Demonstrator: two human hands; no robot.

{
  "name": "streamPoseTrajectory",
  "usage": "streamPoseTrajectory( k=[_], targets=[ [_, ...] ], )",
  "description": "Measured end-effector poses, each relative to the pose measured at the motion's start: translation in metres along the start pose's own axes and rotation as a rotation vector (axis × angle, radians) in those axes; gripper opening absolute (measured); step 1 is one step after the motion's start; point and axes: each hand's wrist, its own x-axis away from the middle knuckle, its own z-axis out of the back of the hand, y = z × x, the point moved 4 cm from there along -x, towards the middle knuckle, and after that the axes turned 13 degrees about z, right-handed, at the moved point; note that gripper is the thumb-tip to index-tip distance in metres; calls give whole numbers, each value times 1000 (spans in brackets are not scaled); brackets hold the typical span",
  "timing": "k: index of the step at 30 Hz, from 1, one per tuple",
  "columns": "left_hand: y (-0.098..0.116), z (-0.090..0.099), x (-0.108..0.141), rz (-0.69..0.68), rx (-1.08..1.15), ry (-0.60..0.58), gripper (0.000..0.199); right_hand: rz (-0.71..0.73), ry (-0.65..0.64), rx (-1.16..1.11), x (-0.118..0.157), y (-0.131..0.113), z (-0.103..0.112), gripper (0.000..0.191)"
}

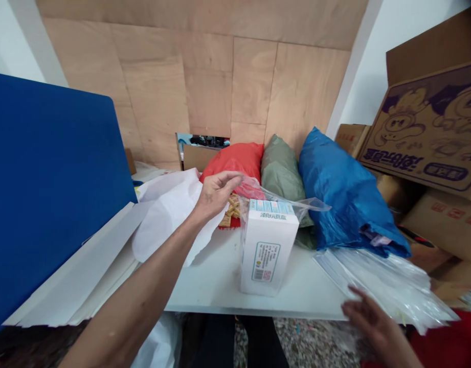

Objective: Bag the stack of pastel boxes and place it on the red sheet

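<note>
A white box (271,245) with printed text, a barcode label and small light-blue packs showing at its top stands upright near the table's front edge. Around it is a clear plastic bag (314,203), its mouth spread out above the box. My left hand (218,193) is closed at the left of the bag's mouth, thumb and fingers pinching the film. Low on the right, slightly blurred, my right hand (373,322) is open with fingers apart, just in front of a stack of clear plastic bags (384,281). Nothing shows in it.
Red (239,158), green (281,168) and blue (335,179) plastic sacks line the back of the white table (204,286). Left are a blue board (59,189), white sheets (97,260) and a white bag (170,204). Cardboard boxes (430,128) pile up at right.
</note>
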Motion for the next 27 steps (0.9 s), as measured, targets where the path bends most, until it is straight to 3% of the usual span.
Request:
streamPoseTrajectory(
  k=[1,3,6,9,11,15,19,23,27],
  targets=[
    [1,1,1,-12,-13,6,28,-63,-17,27,-12,-2,8,40],
    [6,2,3,-50,-65,22,25,-114,-36,13,-51,-14,14,64],
    [14,7,11,-95,-160,51,20,-105,-226,-110,-121,-44,-5,91],
    [19,11,20,-9,-166,2,21,-107,-443,-216,-167,-64,-34,95],
    [19,12,25,71,-122,-60,25,-108,-519,-221,-180,-66,-46,78],
    [9,12,37,187,73,-154,28,-74,-417,-206,-176,-56,-47,30],
    [-12,10,56,334,268,-202,28,-75,-279,-324,-146,-50,-48,25],
    [-26,8,75,446,452,-210,25,-75,-223,-421,-121,-46,-55,17],
    [-28,5,85,489,502,-171,43,-24,-198,-419,-109,-41,-55,16]
  ],
)
